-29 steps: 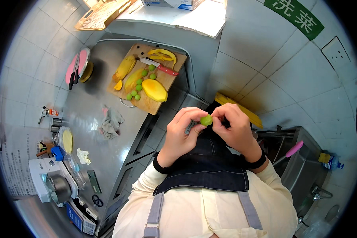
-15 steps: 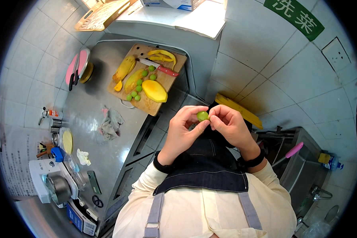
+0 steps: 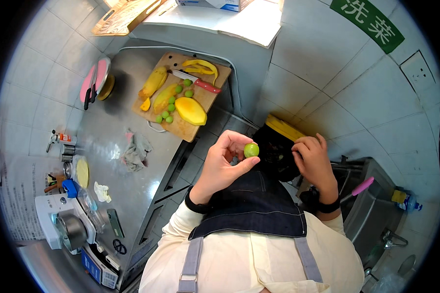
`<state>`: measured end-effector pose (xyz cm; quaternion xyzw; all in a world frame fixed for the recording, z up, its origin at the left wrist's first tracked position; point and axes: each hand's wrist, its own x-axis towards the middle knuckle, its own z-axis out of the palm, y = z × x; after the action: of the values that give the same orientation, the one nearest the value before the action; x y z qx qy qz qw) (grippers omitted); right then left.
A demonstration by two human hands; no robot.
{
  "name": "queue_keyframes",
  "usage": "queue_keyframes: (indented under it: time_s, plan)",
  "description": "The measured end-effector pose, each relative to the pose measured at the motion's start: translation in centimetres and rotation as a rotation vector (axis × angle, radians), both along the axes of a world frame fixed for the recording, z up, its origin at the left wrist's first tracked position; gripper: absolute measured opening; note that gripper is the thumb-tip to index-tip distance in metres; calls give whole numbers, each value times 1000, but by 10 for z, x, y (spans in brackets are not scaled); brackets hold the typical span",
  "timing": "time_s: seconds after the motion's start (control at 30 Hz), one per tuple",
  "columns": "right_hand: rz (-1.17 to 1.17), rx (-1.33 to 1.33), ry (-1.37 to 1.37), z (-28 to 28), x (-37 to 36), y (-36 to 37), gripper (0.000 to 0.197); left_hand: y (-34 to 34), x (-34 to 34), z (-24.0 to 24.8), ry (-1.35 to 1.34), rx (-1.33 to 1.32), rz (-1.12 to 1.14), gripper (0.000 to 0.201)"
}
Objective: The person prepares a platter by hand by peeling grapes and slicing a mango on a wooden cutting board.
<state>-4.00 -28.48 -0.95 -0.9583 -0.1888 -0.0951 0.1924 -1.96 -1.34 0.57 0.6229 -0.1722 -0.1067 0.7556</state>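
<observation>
Between the thumb and fingers of my left hand is a green grape, held over the dark apron. My right hand is apart from it, to the right, beside a black-lined bin with a yellow rim. Its fingers are bent and loosely spread; I make out nothing in them. On the wooden cutting board lie several green grapes, a peeled mango, long yellow fruit with brown marks, yellow peel and a red-handled knife.
The board sits on a steel counter with a crumpled grey cloth. At its left end stand a white stand mixer, a phone and a pink plate with knives. To the right is a steel sink with a pink-handled tool.
My right hand has let go of the grape and moved right, exposing the dark inside of the bin. My left hand still holds the grape in nearly the same place.
</observation>
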Motion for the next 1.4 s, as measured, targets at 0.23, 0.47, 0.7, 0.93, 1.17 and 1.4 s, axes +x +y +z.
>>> queue_keyframes:
  time_s: [0.23, 0.47, 0.7, 0.93, 1.17, 1.4]
  plan:
    - [53, 402, -256, 29, 11, 30, 20, -11, 2, 9, -103, 84, 49, 39]
    - [209, 605, -299, 41, 22, 66, 22, -15, 4, 9, -252, 291, 131, 43]
    - [283, 485, -343, 47, 28, 71, 19, -12, 1, 14, -404, 391, 262, 40]
    - [209, 633, -172, 39, 33, 75, 15, -10, 3, 12, -408, 362, 241, 41]
    - [110, 1119, 630, 39, 30, 71, 4, 2, 12, 6, -207, 188, 24, 39]
    - [118, 1140, 586, 36, 30, 70, 9, -2, 16, 2, 89, -95, -44, 44]
